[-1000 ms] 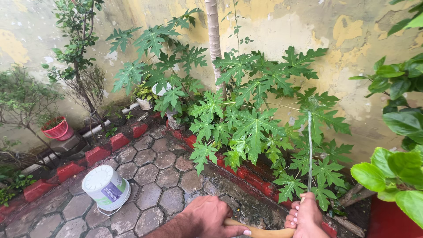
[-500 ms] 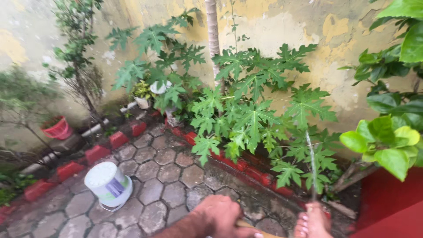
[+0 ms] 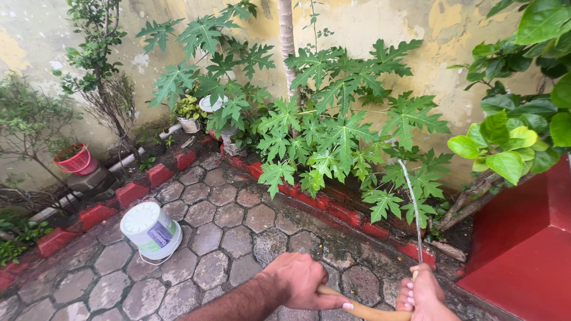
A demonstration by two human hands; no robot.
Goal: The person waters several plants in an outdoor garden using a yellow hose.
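Observation:
My left hand (image 3: 300,280) grips a tan hose (image 3: 363,310) at the bottom of the view. My right hand (image 3: 423,295) is closed around the hose's end, just right of the left hand. A thin jet of water (image 3: 411,202) rises from my right hand and arcs toward the papaya plants (image 3: 333,137) growing along the yellow wall. The water reaches the leaves at the right side of the bed, above the red brick edging (image 3: 333,209).
A white lidded bucket (image 3: 151,230) lies tilted on the hexagonal paving (image 3: 220,238) at the left. A red pot (image 3: 76,160) sits by the far left wall. A red block (image 3: 523,244) and a leafy shrub (image 3: 511,137) stand at the right.
The view has dropped and shifted, so the plants sit higher in frame. The water jet now lands lower, on the leaves nearer the brick edging. Both hands keep their grip on the hose.

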